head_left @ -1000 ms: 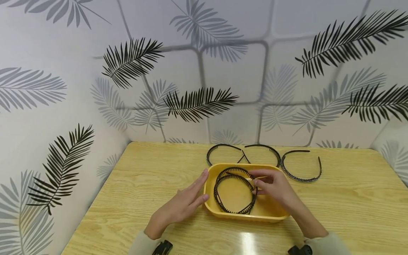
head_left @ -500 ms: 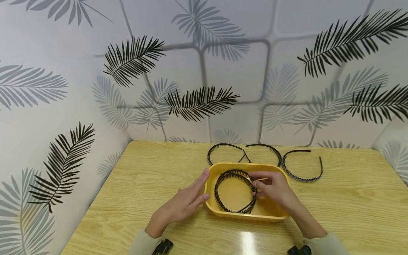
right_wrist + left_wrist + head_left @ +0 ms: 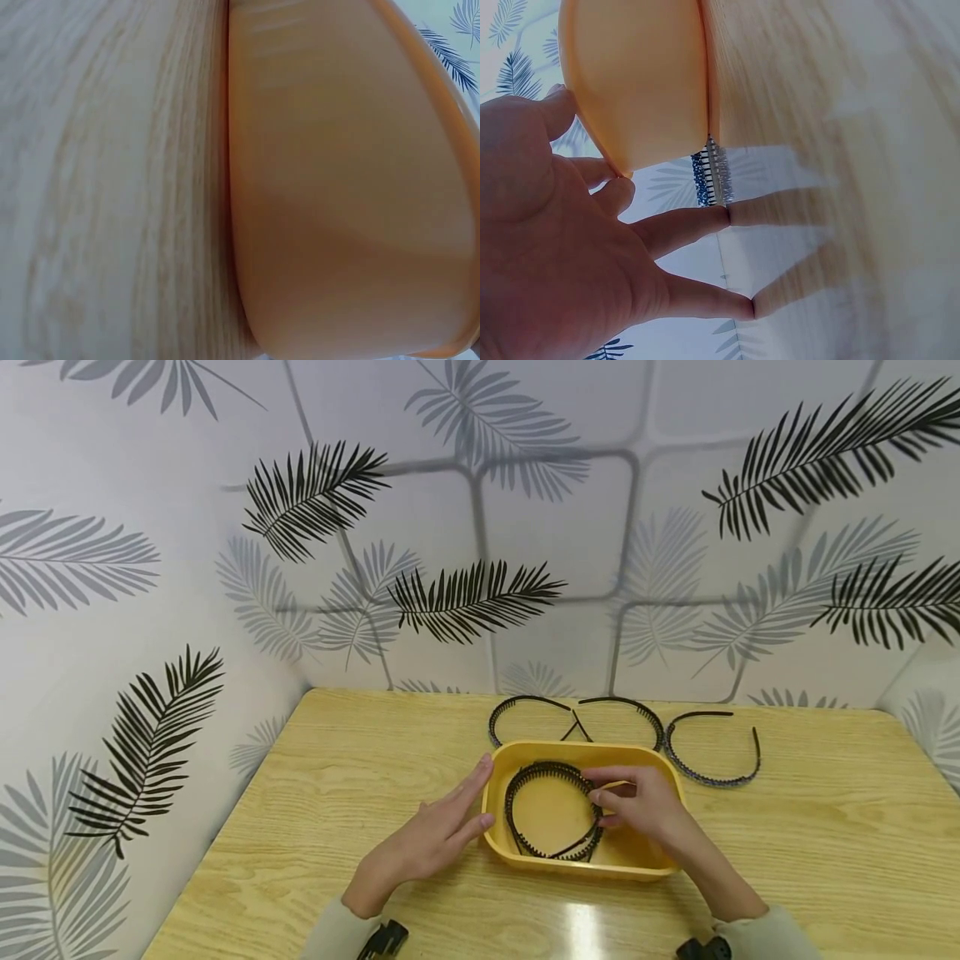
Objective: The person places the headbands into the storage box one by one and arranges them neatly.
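Note:
A yellow plastic box [image 3: 585, 869] sits on the wooden table, with black toothed headbands [image 3: 510, 818] stacked as rings in its left half. At the box's left end my left hand [image 3: 431, 845] rests with spread fingers. In the left wrist view, the left thumb and bent fingers meet the rim, while two straighter fingers reach down to the table beside the box [image 3: 641, 75]. My right hand [image 3: 651, 803] reaches into the box and pinches the right side of the headband stack with thumb and fingers. In the right wrist view the box wall [image 3: 345, 187] hides the right hand.
Behind the box lie more headbands: a dark one [image 3: 491, 727] at left, another [image 3: 655, 720] in the middle and a speckled one [image 3: 708, 782] at right. A leaf-patterned wall [image 3: 555, 552] stands along the back of the wooden table [image 3: 337, 760].
The upper headband in my right hand has come down onto the others, so the rings now nearly line up. The right hand has shifted slightly down and left; my left hand has stayed put.

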The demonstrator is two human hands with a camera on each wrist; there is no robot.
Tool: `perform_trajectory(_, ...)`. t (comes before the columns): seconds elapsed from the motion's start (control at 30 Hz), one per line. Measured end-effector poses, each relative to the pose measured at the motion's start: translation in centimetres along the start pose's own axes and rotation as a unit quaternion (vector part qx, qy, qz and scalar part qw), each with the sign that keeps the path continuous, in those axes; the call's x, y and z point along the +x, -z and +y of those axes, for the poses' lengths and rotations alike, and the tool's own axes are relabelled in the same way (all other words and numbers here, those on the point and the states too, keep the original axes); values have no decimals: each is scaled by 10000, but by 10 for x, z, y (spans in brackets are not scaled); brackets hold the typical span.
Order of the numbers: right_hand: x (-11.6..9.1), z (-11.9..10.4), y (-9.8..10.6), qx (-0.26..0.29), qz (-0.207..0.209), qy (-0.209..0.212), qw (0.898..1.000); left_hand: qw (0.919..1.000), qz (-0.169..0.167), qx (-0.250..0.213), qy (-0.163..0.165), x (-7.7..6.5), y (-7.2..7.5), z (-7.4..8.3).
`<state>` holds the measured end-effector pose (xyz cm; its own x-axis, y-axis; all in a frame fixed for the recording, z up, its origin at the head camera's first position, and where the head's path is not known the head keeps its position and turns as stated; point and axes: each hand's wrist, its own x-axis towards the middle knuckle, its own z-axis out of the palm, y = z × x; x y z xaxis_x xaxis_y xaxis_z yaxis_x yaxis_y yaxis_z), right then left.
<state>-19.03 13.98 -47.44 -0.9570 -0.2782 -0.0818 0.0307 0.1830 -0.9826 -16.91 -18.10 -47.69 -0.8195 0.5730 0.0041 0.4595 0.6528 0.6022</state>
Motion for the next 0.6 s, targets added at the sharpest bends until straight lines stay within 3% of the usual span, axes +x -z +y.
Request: perform_trajectory(0.6, -1, 1, 0, -261, 29, 138, 9996, 10000, 12, -25, 41, -1, 0, 1)
